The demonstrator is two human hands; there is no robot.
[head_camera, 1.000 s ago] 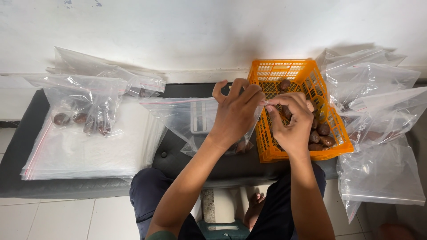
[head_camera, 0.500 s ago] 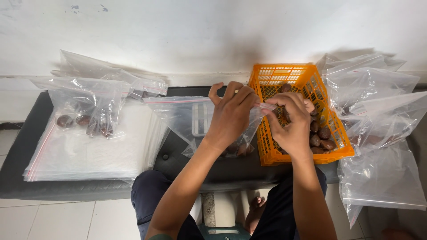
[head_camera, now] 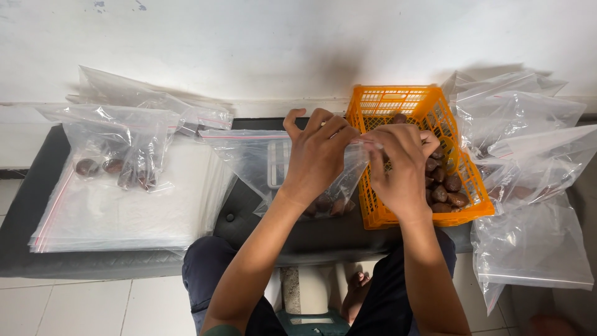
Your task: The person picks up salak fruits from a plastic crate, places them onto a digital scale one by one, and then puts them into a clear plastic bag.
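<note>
Since a moment ago both of my hands have drawn closer together along the top edge of the clear zip bag (head_camera: 261, 162), and the pinch now sits just at the near-left corner of the orange basket (head_camera: 385, 102). My left hand (head_camera: 317, 158) is closed in a pinch, thumb up and fingers curled over the bag's sealing strip. My right hand (head_camera: 401, 165) is closed the same way, fingertips meeting the left hand's at the strip, so both hands grip the bag's mouth side by side. The bag hangs from that grip in front of me, over the dark table (head_camera: 37, 180), and a few brown rounded nuts (head_camera: 326, 205) lie at its bottom, partly hidden behind my left wrist.

Just right of my hands the orange basket stands on the table with more of the same brown nuts (head_camera: 448, 186) heaped toward its near right corner. Right of the basket lies a loose pile of empty clear bags (head_camera: 535, 186), spilling over the table's edge. To my left a flat stack of unused zip bags (head_camera: 118, 211) rests on the table, and on top of its far end sits a filled bag (head_camera: 118, 146) with brown nuts in it. Further crumpled clear bags lie behind that one against the white wall (head_camera: 249, 43).
</note>
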